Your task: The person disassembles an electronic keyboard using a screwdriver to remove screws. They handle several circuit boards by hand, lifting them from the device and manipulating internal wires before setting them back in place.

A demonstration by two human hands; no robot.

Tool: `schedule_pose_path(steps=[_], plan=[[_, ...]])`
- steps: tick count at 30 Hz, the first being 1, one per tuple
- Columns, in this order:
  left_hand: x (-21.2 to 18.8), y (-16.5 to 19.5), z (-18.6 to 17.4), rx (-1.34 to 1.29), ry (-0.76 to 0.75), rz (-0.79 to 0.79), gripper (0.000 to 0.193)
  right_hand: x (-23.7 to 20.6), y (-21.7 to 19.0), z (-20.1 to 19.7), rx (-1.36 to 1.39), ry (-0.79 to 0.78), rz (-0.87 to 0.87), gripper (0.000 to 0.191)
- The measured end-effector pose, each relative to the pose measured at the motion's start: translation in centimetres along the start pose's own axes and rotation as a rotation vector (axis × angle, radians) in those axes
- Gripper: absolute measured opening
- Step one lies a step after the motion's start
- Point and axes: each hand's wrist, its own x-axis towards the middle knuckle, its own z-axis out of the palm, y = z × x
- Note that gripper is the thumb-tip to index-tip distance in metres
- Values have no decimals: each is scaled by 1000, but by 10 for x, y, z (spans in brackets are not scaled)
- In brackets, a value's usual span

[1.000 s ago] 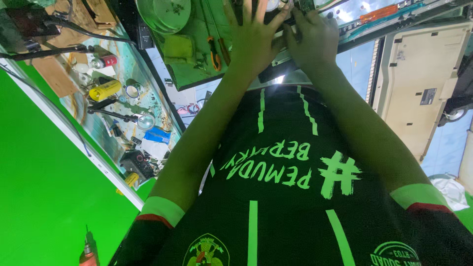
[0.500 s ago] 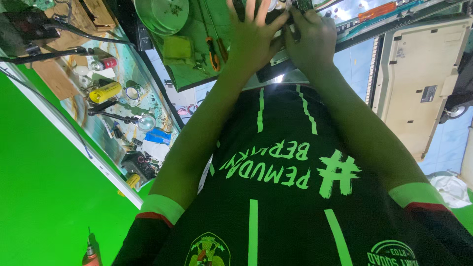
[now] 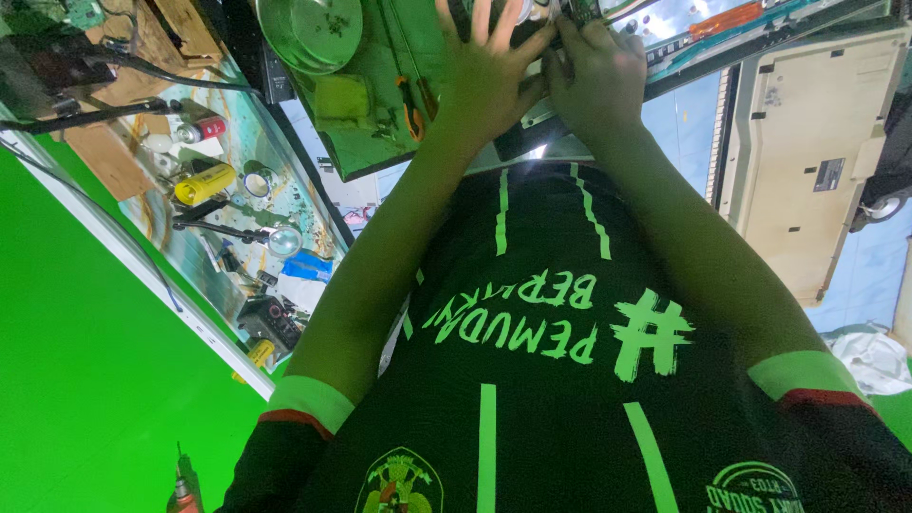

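fingers of our left hand [image 3: 484, 71] are spread flat and open, pressing down on the dark device [image 3: 532, 133] at the bench edge, gripping nothing. our right hand [image 3: 594, 71] sits just at its three o'clock, touching it, fingers curled tight over the device's far end; whether they pinch some small part there we cannot tell, since the knuckles hide it.

the device lies at twelve o'clock from our chest, half over the near edge of the green work mat [image 3: 380, 123]. open room is slim: an orange-handled tool [image 3: 413, 114] lies just at nine o'clock of our left wrist, a yellow-green sponge [image 3: 340, 95] beyond it, and a round metal bowl [image 3: 309, 28] at eleven o'clock. a cream panel [image 3: 807, 161] stands close at three o'clock of our right forearm.

against the frame half a second back, both hands keep their places on the device and nothing on the mat has shifted.

at nine o'clock a glass-topped shelf [image 3: 313, 223] carries a yellow can [image 3: 204, 182], a magnifier [image 3: 283, 239] and small clutter, with a plain green wall [image 3: 85, 361] at eight o'clock.
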Motion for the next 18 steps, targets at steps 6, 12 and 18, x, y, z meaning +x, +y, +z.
schedule_pose_path(steps=[6,12,18], plan=[[-5,3,0,-27,39,-24,67,-2,-4,-3,-7,-14,-29,38],[-1,3,2,-18,-27,-90,75,2,-1,0,-93,-49,-78,34],[-5,1,2,39,27,-76,75,2,3,1,-66,-49,-62,34]])
